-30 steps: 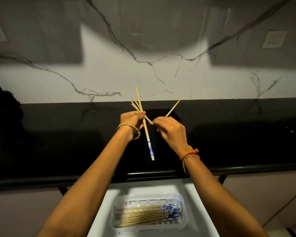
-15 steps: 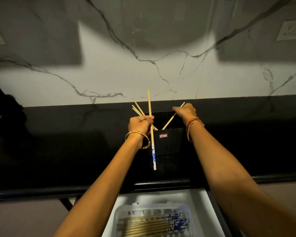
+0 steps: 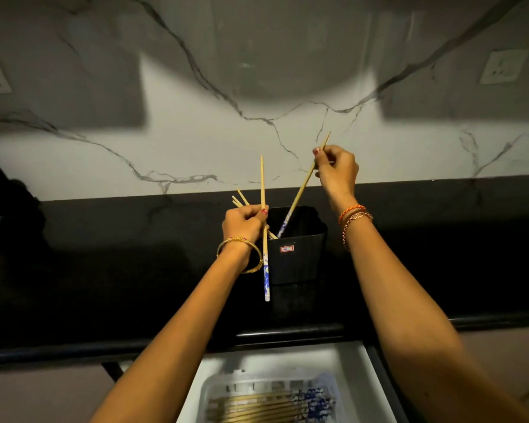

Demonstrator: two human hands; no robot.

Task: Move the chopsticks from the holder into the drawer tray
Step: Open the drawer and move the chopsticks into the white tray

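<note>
At centre frame, the right hand (image 3: pixel 336 169) pinches a slanted chopstick (image 3: pixel 303 186) near its thin tip, its patterned end just inside the black holder (image 3: pixel 297 254) on the dark table (image 3: pixel 104 270). The left hand (image 3: pixel 245 222), fingers curled, grips an upright chopstick (image 3: pixel 264 239) beside the holder. At bottom centre, more chopsticks (image 3: pixel 257 409) lie in the white drawer tray (image 3: pixel 220 383).

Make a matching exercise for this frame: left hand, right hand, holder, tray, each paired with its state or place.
Things:
1. left hand
2. right hand
3. holder
4. tray

States:
A. stands on the black counter
B. lifts a chopstick out of the holder
C. lies in the open drawer, chopsticks inside
D. grips several chopsticks

Pairs: 1-D, 2-B, 3-A, 4-C
</note>
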